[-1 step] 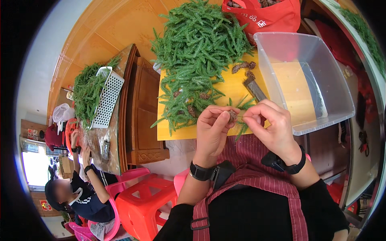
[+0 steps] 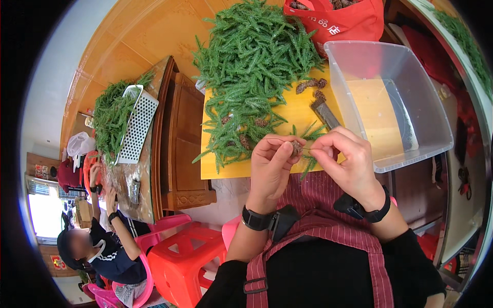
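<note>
Above the near edge of the yellow tabletop (image 2: 226,168), my left hand (image 2: 271,167) grips a small brown pine cone (image 2: 297,149) between thumb and fingers. Thin wire (image 2: 306,149) runs from the cone to my right hand (image 2: 345,156), whose thumb and forefinger pinch it. Just behind the hands is a green artificial pine sprig (image 2: 310,132), partly hidden by my fingers. A large heap of similar green sprigs (image 2: 251,56) covers the far left of the table, with a few pine cones (image 2: 261,123) among its near sprigs.
A clear plastic bin (image 2: 441,120) stands at the right. Beside it lie a dark bundle of thin strands (image 2: 326,114) and loose cones (image 2: 310,84). A red bag (image 2: 349,28) of cones is behind. At left, a co-worker (image 2: 110,251) sits by another table; a red stool (image 2: 185,262) stands nearer.
My hands, the pine cone and the wire stay almost exactly in place. The co-worker's hands at the left have shifted slightly.
</note>
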The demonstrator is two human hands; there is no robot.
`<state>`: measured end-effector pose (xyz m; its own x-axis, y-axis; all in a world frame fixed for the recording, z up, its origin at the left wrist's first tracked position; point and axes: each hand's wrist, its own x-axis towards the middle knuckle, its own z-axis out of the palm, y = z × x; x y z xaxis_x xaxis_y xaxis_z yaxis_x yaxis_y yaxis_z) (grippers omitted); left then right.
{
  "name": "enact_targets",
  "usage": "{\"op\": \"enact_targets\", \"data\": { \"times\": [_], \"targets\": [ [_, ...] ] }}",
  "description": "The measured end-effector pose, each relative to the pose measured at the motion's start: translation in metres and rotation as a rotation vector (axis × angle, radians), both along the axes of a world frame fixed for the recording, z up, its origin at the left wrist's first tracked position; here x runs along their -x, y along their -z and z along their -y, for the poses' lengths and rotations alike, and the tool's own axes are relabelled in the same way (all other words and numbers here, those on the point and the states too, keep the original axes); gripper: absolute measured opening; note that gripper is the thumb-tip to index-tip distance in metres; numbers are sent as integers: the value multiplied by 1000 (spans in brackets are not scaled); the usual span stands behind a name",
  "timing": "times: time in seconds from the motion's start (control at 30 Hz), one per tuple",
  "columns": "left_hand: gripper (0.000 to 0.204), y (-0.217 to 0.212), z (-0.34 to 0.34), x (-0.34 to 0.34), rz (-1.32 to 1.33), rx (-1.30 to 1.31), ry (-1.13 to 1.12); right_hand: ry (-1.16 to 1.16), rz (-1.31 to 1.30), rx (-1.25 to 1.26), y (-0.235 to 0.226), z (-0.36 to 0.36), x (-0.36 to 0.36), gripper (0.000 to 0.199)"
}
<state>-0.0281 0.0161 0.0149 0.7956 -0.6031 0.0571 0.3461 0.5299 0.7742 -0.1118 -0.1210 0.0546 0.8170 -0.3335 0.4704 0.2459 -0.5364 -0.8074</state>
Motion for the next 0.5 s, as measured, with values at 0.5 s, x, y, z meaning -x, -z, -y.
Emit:
{"op": "enact_targets", "data": {
  "times": [0.5],
  "targets": [
    [12,-1,-3,1,-116,48,43,-145,-3,-106,2,0,3,20]
  ]
}}
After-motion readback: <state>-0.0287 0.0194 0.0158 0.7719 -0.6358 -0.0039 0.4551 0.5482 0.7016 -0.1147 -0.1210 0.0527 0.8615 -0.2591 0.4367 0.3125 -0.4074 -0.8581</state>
